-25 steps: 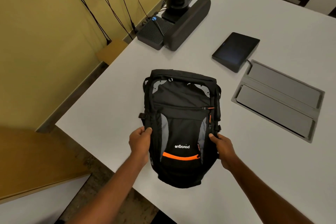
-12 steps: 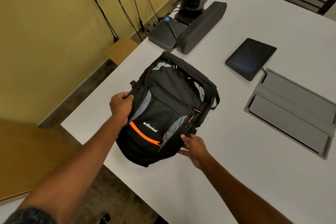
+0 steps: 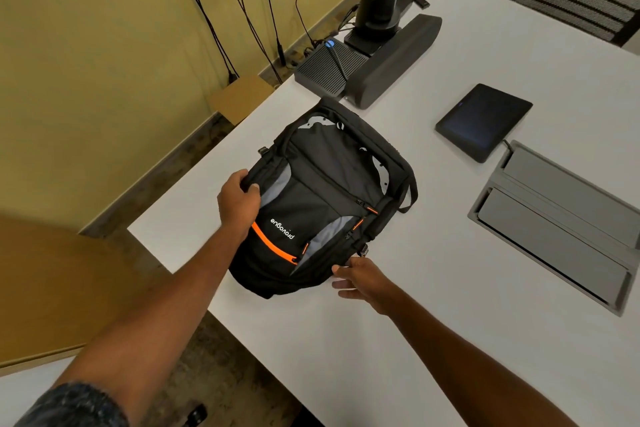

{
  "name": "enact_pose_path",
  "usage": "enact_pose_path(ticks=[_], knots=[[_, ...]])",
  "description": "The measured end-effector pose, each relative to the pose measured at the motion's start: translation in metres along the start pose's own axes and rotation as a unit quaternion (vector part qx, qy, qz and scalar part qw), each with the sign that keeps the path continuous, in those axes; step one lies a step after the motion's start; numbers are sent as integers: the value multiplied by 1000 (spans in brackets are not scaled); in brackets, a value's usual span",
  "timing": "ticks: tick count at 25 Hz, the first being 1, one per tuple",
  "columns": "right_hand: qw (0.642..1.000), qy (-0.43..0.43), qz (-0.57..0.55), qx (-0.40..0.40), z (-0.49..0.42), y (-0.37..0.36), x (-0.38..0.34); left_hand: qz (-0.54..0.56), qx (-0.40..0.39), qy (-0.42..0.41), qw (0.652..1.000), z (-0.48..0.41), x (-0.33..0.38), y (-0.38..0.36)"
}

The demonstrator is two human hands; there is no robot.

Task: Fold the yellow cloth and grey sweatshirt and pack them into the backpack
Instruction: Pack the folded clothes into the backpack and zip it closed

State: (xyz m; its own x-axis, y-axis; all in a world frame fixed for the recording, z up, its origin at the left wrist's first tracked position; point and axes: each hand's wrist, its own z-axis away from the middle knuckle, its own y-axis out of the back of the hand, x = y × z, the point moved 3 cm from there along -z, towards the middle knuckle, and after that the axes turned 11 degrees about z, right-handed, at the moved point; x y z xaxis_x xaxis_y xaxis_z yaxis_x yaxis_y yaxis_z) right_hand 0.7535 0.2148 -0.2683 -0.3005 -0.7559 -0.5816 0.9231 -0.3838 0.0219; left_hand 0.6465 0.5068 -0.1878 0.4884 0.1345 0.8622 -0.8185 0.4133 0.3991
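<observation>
A black backpack (image 3: pixel 322 204) with grey panels and an orange zip lies flat on the white table (image 3: pixel 433 305), near its left edge, top end pointing away from me and turned to the right. My left hand (image 3: pixel 239 203) grips the backpack's left side, thumb on top. My right hand (image 3: pixel 360 279) lies at the bag's near right corner with fingers straight, touching its edge. No yellow cloth or grey sweatshirt is in view.
Behind the backpack stand a dark speaker bar (image 3: pixel 394 62), a camera unit (image 3: pixel 381 0) and a ribbed grey box (image 3: pixel 329 68). A black tablet (image 3: pixel 483 121) and a grey recessed cable hatch (image 3: pixel 557 222) lie to the right. Cables hang on the yellow wall.
The backpack has been turned clockwise and slid toward the table's left edge. My right hand has loosened its grip and now only touches the bag's lower corner.
</observation>
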Motion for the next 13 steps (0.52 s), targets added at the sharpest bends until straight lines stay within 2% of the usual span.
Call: enact_pose_path(ticks=[5, 13], knots=[[999, -9, 26, 36, 24, 0, 4, -7, 22, 40, 999, 56, -28, 12], [999, 26, 34, 19, 89, -26, 16, 41, 41, 101, 993, 179, -71, 59]])
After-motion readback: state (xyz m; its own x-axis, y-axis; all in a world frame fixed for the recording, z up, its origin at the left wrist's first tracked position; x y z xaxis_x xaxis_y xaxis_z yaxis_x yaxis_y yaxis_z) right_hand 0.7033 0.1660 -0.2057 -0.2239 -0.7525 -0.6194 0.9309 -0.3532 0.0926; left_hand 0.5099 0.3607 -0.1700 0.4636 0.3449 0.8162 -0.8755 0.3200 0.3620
